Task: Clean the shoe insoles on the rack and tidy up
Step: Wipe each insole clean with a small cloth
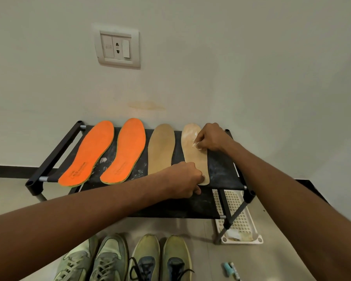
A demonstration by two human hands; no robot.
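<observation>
Two orange insoles point(90, 153) point(126, 151) and two tan insoles lie side by side on the black rack point(221, 169). The left tan insole point(160, 149) lies untouched. My right hand point(211, 137) presses a small white wipe point(197, 145) onto the upper part of the right tan insole point(195, 157), which shows whitish smears near its toe. My left hand point(183, 179) pins that insole's heel end against the rack with closed fingers.
The rack stands against a wall with a socket plate point(118, 47). A white perforated plastic tray point(237, 218) lies on the floor under the rack's right end. Two pairs of greenish sneakers point(126, 260) sit on the floor in front. A small blue-and-white tube point(231, 269) lies at the lower right.
</observation>
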